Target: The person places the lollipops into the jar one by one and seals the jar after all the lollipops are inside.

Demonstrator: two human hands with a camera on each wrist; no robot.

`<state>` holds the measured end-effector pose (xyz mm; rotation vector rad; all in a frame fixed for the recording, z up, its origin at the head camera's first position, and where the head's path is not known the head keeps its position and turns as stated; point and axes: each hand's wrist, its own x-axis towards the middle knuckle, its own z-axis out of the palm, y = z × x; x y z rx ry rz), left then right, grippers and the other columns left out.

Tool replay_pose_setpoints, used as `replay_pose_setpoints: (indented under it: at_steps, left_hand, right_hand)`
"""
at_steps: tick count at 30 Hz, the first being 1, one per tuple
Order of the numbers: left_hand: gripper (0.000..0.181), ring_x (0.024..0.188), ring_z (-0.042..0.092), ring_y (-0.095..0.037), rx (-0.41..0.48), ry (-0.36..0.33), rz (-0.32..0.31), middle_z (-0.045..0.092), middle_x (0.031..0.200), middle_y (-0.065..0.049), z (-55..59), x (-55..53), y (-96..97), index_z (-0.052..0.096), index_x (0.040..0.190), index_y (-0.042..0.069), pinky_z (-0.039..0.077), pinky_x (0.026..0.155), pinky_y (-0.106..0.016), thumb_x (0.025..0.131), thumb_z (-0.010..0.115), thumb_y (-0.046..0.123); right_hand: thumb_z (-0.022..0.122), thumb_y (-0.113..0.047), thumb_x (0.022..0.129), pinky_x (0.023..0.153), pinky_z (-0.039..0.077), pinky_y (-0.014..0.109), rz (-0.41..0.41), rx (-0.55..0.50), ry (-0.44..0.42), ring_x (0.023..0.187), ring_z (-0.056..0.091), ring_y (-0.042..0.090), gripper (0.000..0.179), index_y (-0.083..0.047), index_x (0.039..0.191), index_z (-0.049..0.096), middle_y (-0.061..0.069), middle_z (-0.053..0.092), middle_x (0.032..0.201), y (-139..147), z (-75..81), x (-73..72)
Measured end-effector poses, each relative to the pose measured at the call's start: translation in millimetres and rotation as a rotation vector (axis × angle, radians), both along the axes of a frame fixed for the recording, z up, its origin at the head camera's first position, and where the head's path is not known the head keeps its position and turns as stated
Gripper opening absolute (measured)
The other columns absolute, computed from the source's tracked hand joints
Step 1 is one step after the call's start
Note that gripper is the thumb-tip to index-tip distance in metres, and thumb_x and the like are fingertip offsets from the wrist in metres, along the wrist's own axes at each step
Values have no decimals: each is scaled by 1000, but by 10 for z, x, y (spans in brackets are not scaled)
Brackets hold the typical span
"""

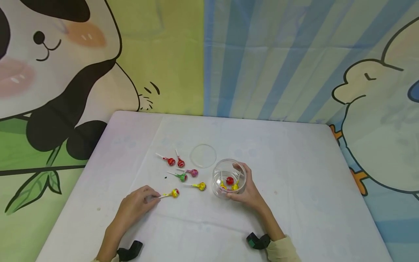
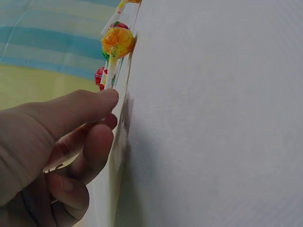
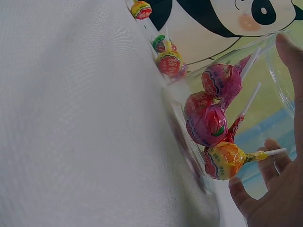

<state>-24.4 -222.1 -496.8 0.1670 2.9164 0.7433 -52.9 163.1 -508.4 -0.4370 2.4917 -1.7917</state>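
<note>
Between thumb and fingertips my left hand (image 1: pixel 135 205) pinches the white stick of a yellow lollipop (image 1: pixel 175 193), low over the table. Its yellow wrapped head (image 2: pixel 117 42) points away from the fingers in the left wrist view. My right hand (image 1: pixel 250 193) holds a clear round jar (image 1: pixel 216 193) by its right side, fingers and thumb around the wall. Inside, several wrapped lollipops (image 3: pixel 208 125), pink, red and yellow, lie with sticks slanting up. The jar's mouth is uncovered.
On the white table (image 1: pixel 294 163), left of the jar, lie two red lollipops (image 1: pixel 180 163), a pink one (image 1: pixel 193 173), a green one (image 1: pixel 182 177) and another yellow one (image 1: pixel 201 186). A clear round lid (image 1: pixel 191 158) lies behind the jar. A printed cloth (image 1: pixel 183 65) hangs behind the table.
</note>
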Motion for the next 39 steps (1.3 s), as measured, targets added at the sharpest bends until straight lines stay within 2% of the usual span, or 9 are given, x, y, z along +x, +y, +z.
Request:
replay_pose_setpoints:
  at_steps: [4, 9, 15, 18, 24, 27, 30, 34, 39]
  left_hand:
    - [13, 66, 52, -1, 129, 36, 4, 71, 86, 13, -12, 11, -12, 76, 90, 26, 43, 58, -18, 80, 80, 20]
    - [16, 70, 63, 2, 363, 76, 14, 75, 90, 6, -17, 23, 7, 76, 93, 21, 53, 62, -18, 80, 79, 13]
    - [13, 78, 69, -1, 572, 93, 7, 75, 90, 3, 14, 12, 44, 74, 94, 20, 56, 68, -19, 82, 77, 15]
    - [11, 79, 70, -3, 649, 100, -28, 74, 91, 1, 52, -21, 86, 73, 95, 18, 57, 68, -20, 84, 75, 17]
    - [11, 79, 72, -20, 837, 83, -114, 73, 91, 1, 180, -76, 251, 71, 97, 7, 58, 69, -24, 86, 72, 7]
    - [11, 77, 70, -19, 911, 70, -111, 72, 89, 5, 254, -86, 363, 70, 97, 1, 58, 68, -24, 87, 70, 3]
    - [11, 74, 69, -17, 970, 60, -120, 71, 85, 3, 297, -101, 458, 69, 98, -2, 57, 66, -24, 87, 68, 1]
    - [12, 70, 66, -13, 1012, 39, -124, 71, 82, 5, 307, -121, 545, 67, 98, -6, 56, 65, -24, 88, 66, 0]
    - [15, 68, 64, -4, 1044, -2, -91, 69, 80, 11, 302, -118, 621, 65, 100, -10, 55, 63, -23, 89, 65, 0]
  right_hand:
    - [84, -18, 68, 110, 11, 74, 0, 3, -5, 142, 31, 39, 103, -23, 148, 18, 14, 36, 150, 0, -5, -9]
    - [84, -17, 69, 110, 11, 73, 3, -10, -9, 142, 30, 39, 103, -22, 148, 18, 14, 35, 150, -3, 4, -10]
    - [85, -15, 68, 110, 12, 73, 14, -21, -5, 142, 30, 40, 105, -20, 148, 18, 15, 35, 150, -1, 0, 0]
    - [85, -17, 68, 110, 12, 74, 8, -14, -3, 142, 30, 39, 104, -21, 148, 18, 14, 35, 150, 4, -4, 4]
    - [84, -19, 69, 110, 12, 74, 4, -14, 2, 141, 30, 39, 104, -22, 148, 18, 14, 35, 150, 9, -8, 0]
    - [84, -20, 69, 110, 13, 73, 8, -21, -6, 141, 30, 40, 104, -23, 148, 18, 15, 35, 151, 5, -7, -2]
    - [84, -20, 69, 110, 14, 72, 4, -19, -15, 141, 31, 40, 104, -23, 148, 18, 16, 34, 151, 2, -13, 3]
    - [85, -18, 68, 111, 15, 72, 1, -8, -11, 141, 31, 40, 105, -23, 148, 18, 16, 35, 151, 6, -24, 6]
    - [85, -14, 68, 111, 15, 72, 7, -19, -8, 141, 31, 41, 105, -22, 148, 18, 16, 35, 151, 1, -25, 0]
